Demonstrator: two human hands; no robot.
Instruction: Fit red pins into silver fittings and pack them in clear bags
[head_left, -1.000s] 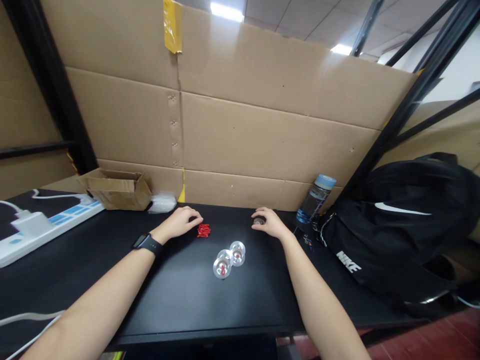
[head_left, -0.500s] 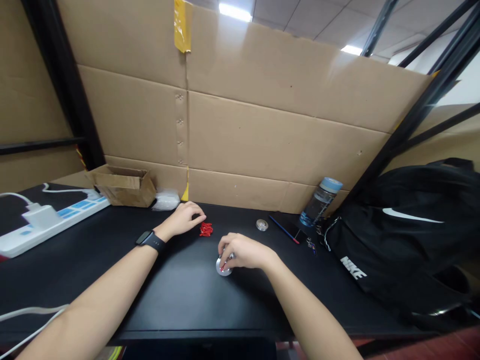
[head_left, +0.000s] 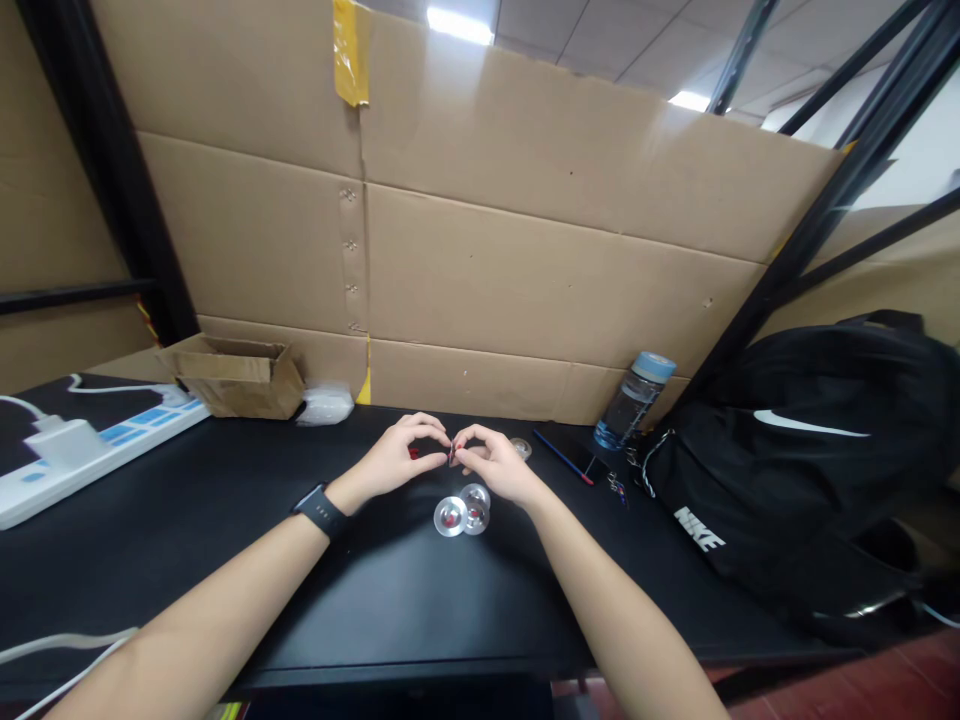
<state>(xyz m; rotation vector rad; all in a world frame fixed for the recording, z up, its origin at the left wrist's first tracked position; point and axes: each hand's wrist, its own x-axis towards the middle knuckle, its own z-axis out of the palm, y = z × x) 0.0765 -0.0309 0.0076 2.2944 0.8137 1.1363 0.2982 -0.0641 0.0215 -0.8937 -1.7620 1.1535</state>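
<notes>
My left hand (head_left: 409,452) and my right hand (head_left: 493,462) meet above the black table. Their fingertips are closed around a small thin piece with red on it (head_left: 452,452); fingers hide most of it, so its kind is unclear. Just in front of the hands lie several clear round discs (head_left: 450,517), like suction cups, overlapping one another, with red bits at their centres. Partly covered by my left hand is a pile of small red pieces (head_left: 413,454). Behind my right hand sits a stack of clear discs (head_left: 520,448), partly hidden.
A blue pen (head_left: 559,454), a dark phone (head_left: 596,470), small keys (head_left: 617,489) and a water bottle (head_left: 634,402) are at the right, beside a black backpack (head_left: 795,480). Leftward are a cardboard box (head_left: 244,380), a plastic packet (head_left: 326,404) and a white power strip (head_left: 112,452). Cardboard walls the back.
My right hand has left the clear discs and moved up and back to my left hand. My left hand has shifted right, and both now pinch a small piece. The discs are now uncovered.
</notes>
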